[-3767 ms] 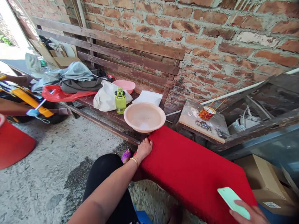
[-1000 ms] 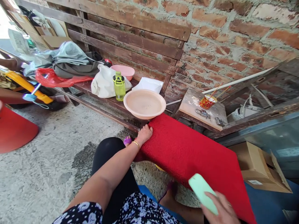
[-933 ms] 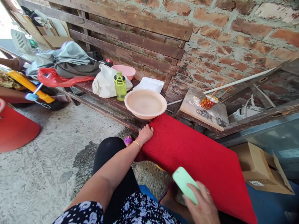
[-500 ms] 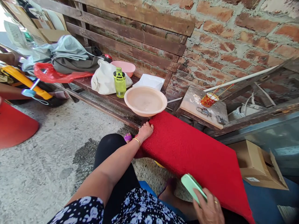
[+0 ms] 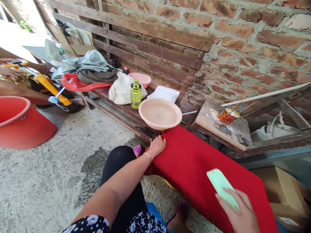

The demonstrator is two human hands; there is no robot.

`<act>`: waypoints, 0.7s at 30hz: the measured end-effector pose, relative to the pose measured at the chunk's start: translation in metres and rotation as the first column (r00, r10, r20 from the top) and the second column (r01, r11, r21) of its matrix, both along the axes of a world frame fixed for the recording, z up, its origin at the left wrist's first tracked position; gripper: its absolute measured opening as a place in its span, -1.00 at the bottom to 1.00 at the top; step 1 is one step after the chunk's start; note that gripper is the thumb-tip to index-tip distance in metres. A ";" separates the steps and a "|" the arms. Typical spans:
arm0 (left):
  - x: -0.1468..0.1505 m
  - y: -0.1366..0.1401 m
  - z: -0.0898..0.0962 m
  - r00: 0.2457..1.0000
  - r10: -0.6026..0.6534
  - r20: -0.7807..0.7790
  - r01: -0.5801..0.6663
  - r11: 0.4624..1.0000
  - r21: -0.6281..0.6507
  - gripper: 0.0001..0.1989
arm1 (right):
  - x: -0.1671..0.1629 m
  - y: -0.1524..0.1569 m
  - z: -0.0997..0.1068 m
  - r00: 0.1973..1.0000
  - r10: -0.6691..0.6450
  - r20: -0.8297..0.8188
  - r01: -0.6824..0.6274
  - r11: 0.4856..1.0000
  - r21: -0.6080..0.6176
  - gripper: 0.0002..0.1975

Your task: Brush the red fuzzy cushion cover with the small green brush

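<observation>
Red cloth (image 5: 194, 161), surface looks fuzzy, stretches from far left to near right. Hands well apart. Left hand (image 5: 157, 145) clamped over the cloth's far-left edge, fingers curled; whether a fold is pinched underneath, can't tell. Right hand (image 5: 239, 204) grips a mint-green tool (image 5: 221, 183), maybe a brush, working face hidden, over the near-right part of the cloth. Main risk: if the left hand slackens, a hard stroke could drag or ruck the cloth. Pale basin (image 5: 155, 125) sits just beyond the left hand, at the right end of the bench (image 5: 157, 47), apparently jutting past the front edge; looks like water inside, not certain. Elbow knock or cloth tug could tip it, wetting cloth and floor; can't tell if cloth and basin touch. Green bottle (image 5: 136, 96), upright just left of the basin, could topple with it. Tool is held by the near end, slightly blurred; a damp or loose grip might let it slip off the near edge. Cardboard box (image 5: 284, 191) near right: a wide swing could hit it.
</observation>
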State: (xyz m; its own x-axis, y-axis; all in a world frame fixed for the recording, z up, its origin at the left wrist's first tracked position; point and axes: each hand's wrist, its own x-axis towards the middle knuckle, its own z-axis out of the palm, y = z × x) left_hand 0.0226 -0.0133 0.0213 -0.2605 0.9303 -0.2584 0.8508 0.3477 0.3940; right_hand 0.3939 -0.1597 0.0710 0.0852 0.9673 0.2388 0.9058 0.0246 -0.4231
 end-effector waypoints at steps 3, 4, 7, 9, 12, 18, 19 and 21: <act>-0.001 0.000 0.000 1.000 0.000 0.014 0.000 1.000 -0.012 -0.55 | -0.084 0.074 0.011 0.981 0.177 -0.079 -0.185 0.977 -0.111 -0.63; -0.001 0.000 0.000 1.000 0.000 0.020 0.000 1.000 -0.014 -0.55 | -0.110 0.096 0.011 0.969 0.230 -0.093 -0.241 0.961 -0.139 -0.65; -0.001 0.001 0.000 1.000 -0.007 0.027 0.007 1.000 -0.009 -0.56 | -0.169 0.146 0.002 0.944 0.310 -0.109 -0.326 0.924 -0.201 -0.68; -0.001 0.001 0.000 1.000 -0.007 0.016 0.007 1.000 -0.010 -0.57 | -0.187 0.165 -0.007 0.939 0.326 -0.110 -0.343 0.909 -0.235 -0.68; -0.001 0.001 -0.001 1.000 -0.005 0.013 0.005 1.000 -0.022 -0.57 | -0.177 0.173 -0.016 0.943 0.314 -0.107 -0.332 0.890 -0.314 -0.63; -0.001 0.002 0.001 0.999 0.002 0.039 0.000 0.999 -0.040 -0.55 | -0.063 0.145 0.003 0.987 0.158 -0.040 -0.159 0.884 -0.438 -0.53; -0.001 0.002 0.001 0.999 0.001 0.039 0.000 0.999 -0.037 -0.55 | -0.036 0.138 0.005 0.992 0.123 -0.017 -0.117 0.887 -0.447 -0.53; -0.001 0.002 0.000 0.999 0.001 0.037 0.001 0.999 -0.033 -0.56 | 0.025 0.124 0.004 0.998 0.031 0.062 -0.001 0.898 -0.440 -0.55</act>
